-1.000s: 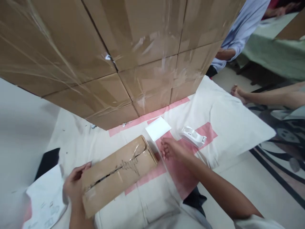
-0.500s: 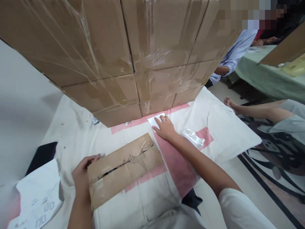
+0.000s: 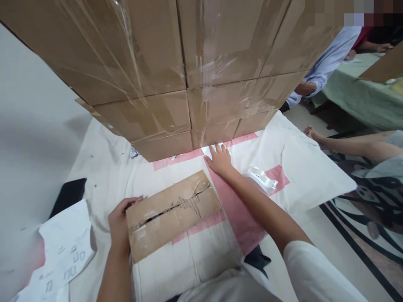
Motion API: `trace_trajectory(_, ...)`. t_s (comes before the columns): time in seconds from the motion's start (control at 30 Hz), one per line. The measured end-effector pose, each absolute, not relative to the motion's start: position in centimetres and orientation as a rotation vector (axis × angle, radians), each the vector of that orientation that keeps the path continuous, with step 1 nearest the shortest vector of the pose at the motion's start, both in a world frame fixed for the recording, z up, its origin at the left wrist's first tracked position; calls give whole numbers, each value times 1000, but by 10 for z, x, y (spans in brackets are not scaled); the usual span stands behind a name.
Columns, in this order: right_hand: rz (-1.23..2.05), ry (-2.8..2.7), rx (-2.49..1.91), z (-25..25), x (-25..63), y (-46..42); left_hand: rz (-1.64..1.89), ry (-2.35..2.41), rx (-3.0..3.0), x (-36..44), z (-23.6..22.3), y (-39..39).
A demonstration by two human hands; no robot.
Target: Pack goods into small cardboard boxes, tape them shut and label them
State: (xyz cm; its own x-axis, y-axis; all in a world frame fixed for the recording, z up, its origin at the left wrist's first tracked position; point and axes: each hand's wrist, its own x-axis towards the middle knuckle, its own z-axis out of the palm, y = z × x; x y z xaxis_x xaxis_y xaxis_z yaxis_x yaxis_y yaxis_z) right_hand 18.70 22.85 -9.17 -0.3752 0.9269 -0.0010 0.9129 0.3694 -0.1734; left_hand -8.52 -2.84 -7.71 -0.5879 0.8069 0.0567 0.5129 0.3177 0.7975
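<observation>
From my side I see dark pen strokes on the small cardboard box [image 3: 173,218], in a slanted row across its slit; I cannot read them as letters. The paper sheet [image 3: 67,243] at the near left carries hand-drawn marks, some like small rectangles, also not readable for me.

The box lies at the near middle, on the white cloth [image 3: 305,172] with pink bands. My left hand [image 3: 119,218] is against its left end, with bent fingers partly hidden, so I cannot tell how tight this grip is. My right hand [image 3: 220,160] has a wide grip: it lies flat with spread fingers on the white paper piece [image 3: 205,150].

Just beyond, the tall stack of taped cartons [image 3: 217,105] blocks the far side. The white tape dispenser [image 3: 261,181] stands right of my right forearm. At the far right are another person's blue sleeve [image 3: 330,58] and a green-covered desk [image 3: 355,98].
</observation>
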Motion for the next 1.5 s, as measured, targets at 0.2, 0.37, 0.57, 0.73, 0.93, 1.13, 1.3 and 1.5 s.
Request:
trace_trajectory(0.2, 534, -2192, -1427, -61, 197, 206, 1463, 2384, 945, -94, -56, -41)
trace_trajectory(0.37, 1204, -1736, -906, 13, 208, 144, 1811, 2395, 1380, -69, -1, -42)
trace_trajectory(0.57, 2344, -1770, -533, 63, 206, 99, 1248, 1851, 2678, -21, 63, -12)
trace_trajectory(0.73, 2290, -1729, -576, 54, 207, 90, 1006, 1655, 3015, -7, 71, 2)
trace_trajectory(0.93, 1712, -1763, -563, 29, 234, 104, 795, 1916, 2873, -5, 64, -2)
trace_trajectory(1.13, 1328, -2016, -582, -26, 272, 159, 251, 2210, 2168, -22, 44, -16)
trace_trajectory(1.3, 1423, -2206, -326, -63, 268, 167, 160, 2137, 1975, -40, 23, -19)
trace_trajectory(1.5, 1531, -2232, -142, -78, 260, 165, 166, 2077, 1985, -50, 23, -14)
